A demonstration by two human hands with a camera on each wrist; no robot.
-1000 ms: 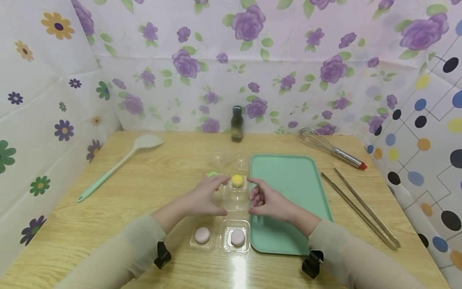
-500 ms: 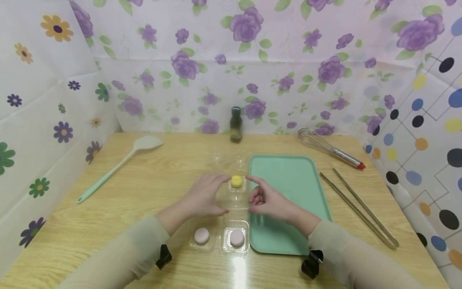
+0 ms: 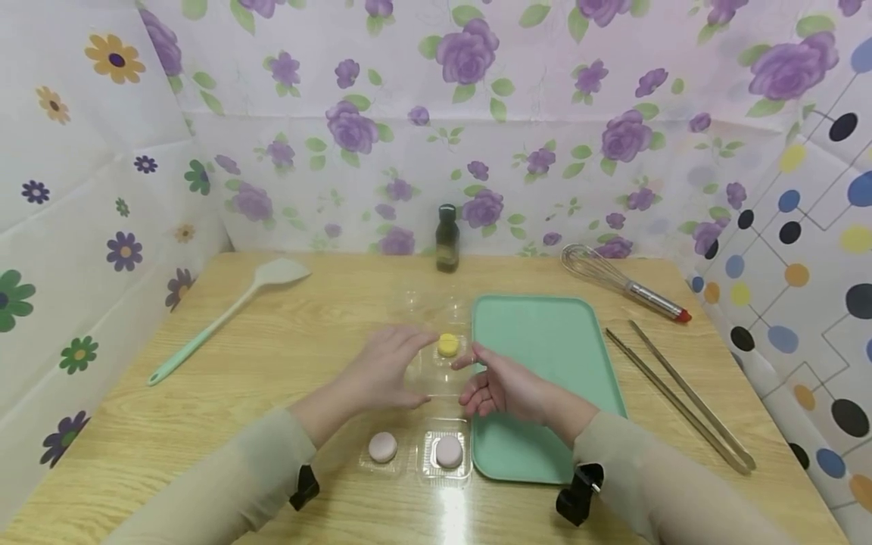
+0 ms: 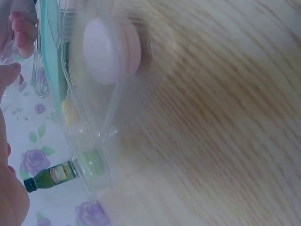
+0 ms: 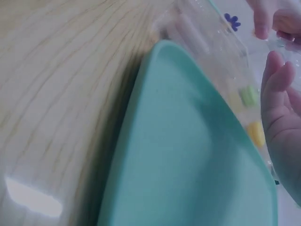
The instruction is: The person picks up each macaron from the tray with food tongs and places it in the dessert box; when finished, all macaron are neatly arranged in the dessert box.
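My left hand (image 3: pixel 381 371) holds the left side of a clear plastic lid (image 3: pixel 443 384), thumb and fingers spread along it. My right hand (image 3: pixel 511 390) is at the lid's right side, index finger bent over that edge and the other fingers loose. Whether it touches the lid is unclear. Just beyond lies a yellow macaron (image 3: pixel 447 345) in clear plastic packaging. Nearer are two pale purple macarons, a left one (image 3: pixel 382 447) and a right one (image 3: pixel 449 452), each in a clear tray. A green macaron (image 5: pixel 248 95) shows in the right wrist view; my left hand hides it from the head view.
A mint-green tray (image 3: pixel 538 325) lies under my right forearm. Beyond it are a whisk (image 3: pixel 627 284) and metal tongs (image 3: pixel 681 393) on the right. A turner (image 3: pixel 225 318) lies left, a dark bottle (image 3: pixel 446 238) stands at the back, and clear lids (image 3: pixel 412 303) lie behind the macarons.
My right hand has turned slightly, its index finger bending inward over the lid's edge and its other fingers loosening. The left hand has hardly moved.
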